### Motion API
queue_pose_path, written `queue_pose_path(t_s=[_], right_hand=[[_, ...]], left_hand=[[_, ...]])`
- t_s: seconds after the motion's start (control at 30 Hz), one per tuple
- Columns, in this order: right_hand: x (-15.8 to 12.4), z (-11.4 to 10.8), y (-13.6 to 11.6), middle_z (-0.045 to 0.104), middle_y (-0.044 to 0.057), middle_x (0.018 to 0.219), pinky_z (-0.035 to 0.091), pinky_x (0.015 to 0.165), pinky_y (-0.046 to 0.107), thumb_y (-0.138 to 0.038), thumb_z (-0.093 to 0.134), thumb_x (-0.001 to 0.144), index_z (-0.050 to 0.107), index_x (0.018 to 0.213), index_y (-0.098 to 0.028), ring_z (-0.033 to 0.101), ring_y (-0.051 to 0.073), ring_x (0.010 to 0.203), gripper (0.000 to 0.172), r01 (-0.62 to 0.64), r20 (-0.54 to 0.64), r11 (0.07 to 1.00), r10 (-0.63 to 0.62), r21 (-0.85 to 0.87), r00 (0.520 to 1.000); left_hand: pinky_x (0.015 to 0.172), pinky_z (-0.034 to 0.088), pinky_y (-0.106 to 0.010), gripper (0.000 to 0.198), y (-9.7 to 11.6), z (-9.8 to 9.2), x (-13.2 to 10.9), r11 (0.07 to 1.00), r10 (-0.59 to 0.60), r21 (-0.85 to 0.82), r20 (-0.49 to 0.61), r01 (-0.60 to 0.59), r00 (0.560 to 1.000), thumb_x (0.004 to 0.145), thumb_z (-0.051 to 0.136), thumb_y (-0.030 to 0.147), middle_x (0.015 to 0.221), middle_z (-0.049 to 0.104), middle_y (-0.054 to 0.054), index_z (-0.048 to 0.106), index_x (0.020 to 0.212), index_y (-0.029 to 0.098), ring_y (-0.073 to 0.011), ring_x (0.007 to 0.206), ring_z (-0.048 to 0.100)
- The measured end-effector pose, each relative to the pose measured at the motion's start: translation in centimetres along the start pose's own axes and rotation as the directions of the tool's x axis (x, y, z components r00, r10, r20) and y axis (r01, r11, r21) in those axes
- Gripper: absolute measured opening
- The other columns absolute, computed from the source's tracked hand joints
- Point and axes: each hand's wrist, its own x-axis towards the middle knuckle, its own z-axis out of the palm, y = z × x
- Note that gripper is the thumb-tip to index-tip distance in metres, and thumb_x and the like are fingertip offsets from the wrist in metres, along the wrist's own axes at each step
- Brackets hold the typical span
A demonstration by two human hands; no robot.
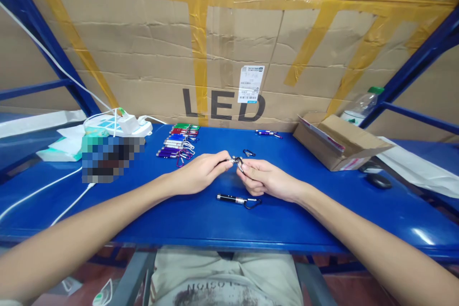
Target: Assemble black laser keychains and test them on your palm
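My left hand [205,170] is closed with thumb and fingers pinching a small black pen flashlight, its body mostly hidden in the grip. My right hand [267,179] pinches a black carabiner clip [240,164] at the flashlight's metal end, between the two hands. Whether the clip is hooked on, I cannot tell. Just beyond the fingers lies another small black clip [248,153]. Nearer me, below the hands, rests a black pen flashlight [230,198] with a carabiner at its right end.
Left of the hands, several coloured flashlights with clips [177,143] lie in a row. A blue flashlight [264,132] sits at the back. To the right are an open cardboard box [335,141], a mouse [378,180] and a bottle [366,105]. A power strip [134,129] with cables stands left.
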Motion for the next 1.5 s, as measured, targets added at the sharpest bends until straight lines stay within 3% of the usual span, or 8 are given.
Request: queue_pose_path(t_s=[0.1,0.27,0.47,0.6,0.87,1.03,1.23,1.5], right_hand=[[0.1,-0.4,-0.4,0.039,-0.009,0.062,0.025,0.051,0.025,-0.061,0.063,0.104,0.061,0.092,-0.019,0.026,0.009,0.052,0.044,0.056,-0.129,0.993,-0.070,-0.105,0.989],[0.1,-1.2,-0.8,0.050,-0.004,0.065,0.031,0.054,0.026,-0.067,0.063,0.101,0.069,0.088,-0.017,0.039,0.011,0.057,0.052,0.078,-0.334,0.893,-0.246,-0.444,0.910],[0.1,-2.0,-0.7,0.051,-0.002,0.065,0.030,0.053,0.027,-0.065,0.063,0.101,0.072,0.086,-0.019,0.040,0.013,0.057,0.049,0.079,-0.409,0.807,-0.377,-0.585,0.831],[0.1,-2.1,-0.8,0.061,0.000,0.070,0.035,0.055,0.028,-0.063,0.063,0.102,0.072,0.086,-0.019,0.046,0.014,0.058,0.047,0.073,-0.422,0.767,-0.428,-0.638,0.799],[0.1,-2.3,-0.7,0.075,0.005,0.084,0.049,0.067,0.031,-0.060,0.070,0.098,0.076,0.096,-0.018,0.060,0.016,0.068,0.043,0.117,-0.428,0.800,-0.431,-0.589,0.795],[0.2,-2.4,-0.9,0.077,0.006,0.091,0.055,0.071,0.033,-0.055,0.074,0.096,0.080,0.105,-0.019,0.067,0.020,0.082,0.038,0.123,-0.409,0.822,-0.399,-0.556,0.821],[0.2,-2.2,-1.1,0.076,0.004,0.097,0.056,0.070,0.032,-0.044,0.075,0.093,0.079,0.103,-0.021,0.063,0.017,0.076,0.025,0.095,-0.400,0.813,-0.380,-0.575,0.834],[0.2,-2.7,-0.7,0.075,0.005,0.102,0.050,0.069,0.031,-0.044,0.071,0.094,0.076,0.105,-0.019,0.061,0.018,0.082,0.027,0.015,-0.377,0.806,-0.293,-0.592,0.878]], left_hand=[[0.083,0.049,-0.032,0.037,-0.5,-0.1,0.0,0.999,-0.024,0.023,-0.043,0.024,0.999,0.115,0.038,0.049,0.098,0.071,-0.002,0.061,0.105,0.022,-0.0199,0.086,0.066],[0.093,0.053,-0.036,0.037,-1.1,0.1,0.0,0.996,0.012,0.091,-0.089,-0.004,0.996,0.114,0.044,0.050,0.113,0.076,-0.007,0.068,0.116,0.022,-0.0245,0.100,0.071],[0.102,0.053,-0.038,0.033,-1.4,0.3,-0.1,0.985,0.063,0.168,-0.141,-0.039,0.988,0.114,0.047,0.043,0.120,0.075,-0.009,0.069,0.126,0.022,-0.0258,0.111,0.070],[0.100,0.053,-0.039,0.033,-1.5,0.1,-0.1,0.979,0.066,0.202,-0.162,-0.032,0.985,0.114,0.047,0.040,0.117,0.073,-0.010,0.069,0.128,0.020,-0.0260,0.109,0.068],[0.096,0.053,-0.040,0.031,-1.7,-0.1,-0.1,0.968,0.100,0.246,-0.192,-0.051,0.976,0.113,0.050,0.040,0.112,0.070,-0.009,0.070,0.124,0.019,-0.0255,0.105,0.067],[0.095,0.053,-0.040,0.030,-2.0,0.0,-0.1,0.963,0.120,0.261,-0.195,-0.067,0.973,0.112,0.053,0.039,0.113,0.071,-0.009,0.072,0.123,0.020,-0.0258,0.105,0.067],[0.095,0.053,-0.040,0.028,-2.1,0.0,-0.1,0.962,0.110,0.267,-0.165,-0.063,0.980,0.111,0.056,0.038,0.113,0.070,-0.009,0.073,0.124,0.020,-0.0265,0.106,0.066],[0.095,0.052,-0.039,0.028,-1.7,-0.3,-0.1,0.966,0.104,0.249,-0.121,-0.071,0.987,0.110,0.057,0.036,0.112,0.068,-0.008,0.075,0.125,0.021,-0.0250,0.104,0.064]])
